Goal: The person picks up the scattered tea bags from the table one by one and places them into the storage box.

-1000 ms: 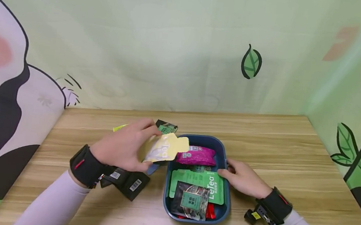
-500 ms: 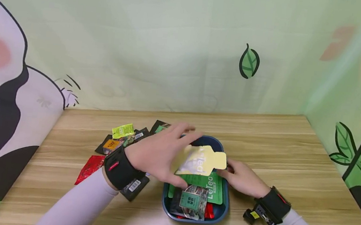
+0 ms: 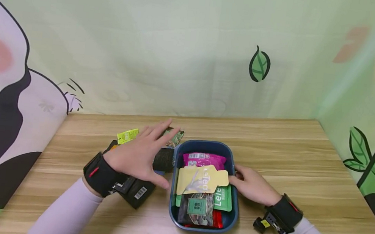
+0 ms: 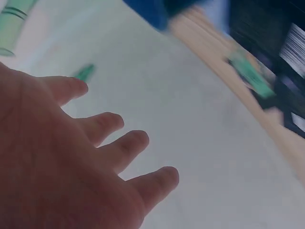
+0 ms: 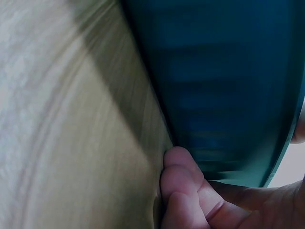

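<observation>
In the head view a blue plastic bin (image 3: 234,213) holds several sachets. On top lies a pale yellow pouch (image 3: 191,180), partly over a green pouch (image 3: 222,199) and a black sachet (image 3: 194,217). Behind it is a magenta packet (image 3: 203,158); a bit of red packet (image 3: 218,219) shows at the front. My left hand (image 3: 139,154) hovers left of the bin, fingers spread and holding nothing. The left wrist view also shows its fingers (image 4: 126,148) apart. My right hand (image 3: 255,185) grips the bin's right side, thumb at the rim, curled fingers (image 5: 181,186) against the outer wall.
Under and around my left hand lie more sachets on the wooden table (image 3: 286,158): a yellow-green one (image 3: 128,136), a black one with a barcode (image 3: 137,192) and a dark one (image 3: 174,138) behind. A printed cloth (image 3: 193,64) hangs along the table's back edge.
My left hand carried the pale yellow pouch rightward over the bin, let it go there, and moved back left above the loose sachets. My right hand stayed at the bin's side.
</observation>
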Action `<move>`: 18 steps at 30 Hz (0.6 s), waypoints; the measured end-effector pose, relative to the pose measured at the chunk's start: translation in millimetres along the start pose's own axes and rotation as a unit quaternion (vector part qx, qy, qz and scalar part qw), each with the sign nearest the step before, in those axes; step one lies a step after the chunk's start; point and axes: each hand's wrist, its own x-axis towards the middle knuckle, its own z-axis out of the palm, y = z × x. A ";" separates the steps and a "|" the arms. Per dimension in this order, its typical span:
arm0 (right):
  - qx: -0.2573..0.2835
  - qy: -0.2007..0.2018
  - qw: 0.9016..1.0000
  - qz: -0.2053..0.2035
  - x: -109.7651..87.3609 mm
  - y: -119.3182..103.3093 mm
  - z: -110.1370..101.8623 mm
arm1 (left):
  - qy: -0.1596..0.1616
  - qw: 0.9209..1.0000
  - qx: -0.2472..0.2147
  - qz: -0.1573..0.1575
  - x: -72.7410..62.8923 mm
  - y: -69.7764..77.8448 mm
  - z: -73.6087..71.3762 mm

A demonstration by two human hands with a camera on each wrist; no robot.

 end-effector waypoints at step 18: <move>0.044 -0.023 0.999 0.018 3.5 5.7 -3.1 | -0.039 0.982 -0.032 -0.180 -35.0 -116.4 16.3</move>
